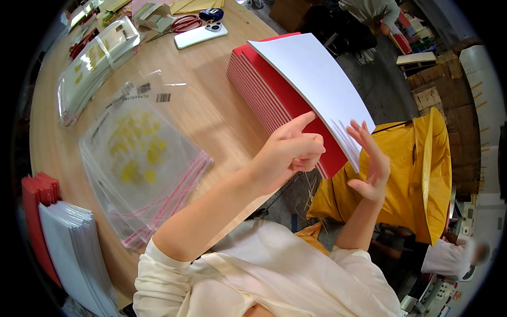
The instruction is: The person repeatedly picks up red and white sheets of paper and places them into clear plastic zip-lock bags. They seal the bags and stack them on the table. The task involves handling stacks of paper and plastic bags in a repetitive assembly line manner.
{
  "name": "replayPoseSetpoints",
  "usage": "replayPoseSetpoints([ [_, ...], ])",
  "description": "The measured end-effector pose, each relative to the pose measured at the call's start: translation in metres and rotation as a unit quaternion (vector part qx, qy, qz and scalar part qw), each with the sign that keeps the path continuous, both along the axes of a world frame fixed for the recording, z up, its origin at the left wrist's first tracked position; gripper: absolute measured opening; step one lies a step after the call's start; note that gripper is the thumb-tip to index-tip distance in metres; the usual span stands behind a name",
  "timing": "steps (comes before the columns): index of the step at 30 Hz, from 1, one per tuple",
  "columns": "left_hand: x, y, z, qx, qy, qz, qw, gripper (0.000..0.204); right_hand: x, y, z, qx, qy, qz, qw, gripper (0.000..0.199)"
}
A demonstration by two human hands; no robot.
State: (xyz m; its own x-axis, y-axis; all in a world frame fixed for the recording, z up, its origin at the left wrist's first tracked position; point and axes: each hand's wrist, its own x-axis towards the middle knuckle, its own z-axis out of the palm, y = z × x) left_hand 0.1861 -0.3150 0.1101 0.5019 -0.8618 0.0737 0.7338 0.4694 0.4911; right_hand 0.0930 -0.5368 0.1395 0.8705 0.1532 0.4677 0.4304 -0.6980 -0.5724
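A stack of white sheets (317,68) lies on a thick pile of red folders or booklets (259,87), with its near corner bent and fanned out. My left hand (290,148) is beside the near end of the pile. Its index finger points out to the edge of the white sheets, while the other fingers curl in with nothing visible in them. At the right, my right hand (374,169) is open, its spread fingertips by the fanned corner of the sheets and its thumb apart. Whether the fingertips press on the paper is hard to tell.
Clear plastic bags with yellow print (140,142) lie mid-table. A bundle of bags (97,61), scissors (185,24), a white phone (200,36) and a blue tape measure (211,15) lie farther back. White packets (74,248) stand lower left. A yellow sack (401,174) and two people are at the right.
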Motion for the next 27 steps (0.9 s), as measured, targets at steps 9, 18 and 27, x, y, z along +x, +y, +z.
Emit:
replayPoseSetpoints([
  [9,-0.002,-0.005,0.015,0.012,-0.026,0.012,1.000,0.084,0.016,-0.021,-0.031,-0.127,-0.148,-0.120,0.973,0.033],
  [18,0.048,0.038,0.024,0.404,-0.437,0.611,0.521,0.101,0.008,0.013,0.040,0.076,-0.321,-0.129,0.935,0.022],
  [27,0.006,0.231,0.025,0.359,-0.378,0.526,0.672,0.067,-0.013,0.134,0.000,0.310,-0.087,-0.008,0.947,0.018],
])
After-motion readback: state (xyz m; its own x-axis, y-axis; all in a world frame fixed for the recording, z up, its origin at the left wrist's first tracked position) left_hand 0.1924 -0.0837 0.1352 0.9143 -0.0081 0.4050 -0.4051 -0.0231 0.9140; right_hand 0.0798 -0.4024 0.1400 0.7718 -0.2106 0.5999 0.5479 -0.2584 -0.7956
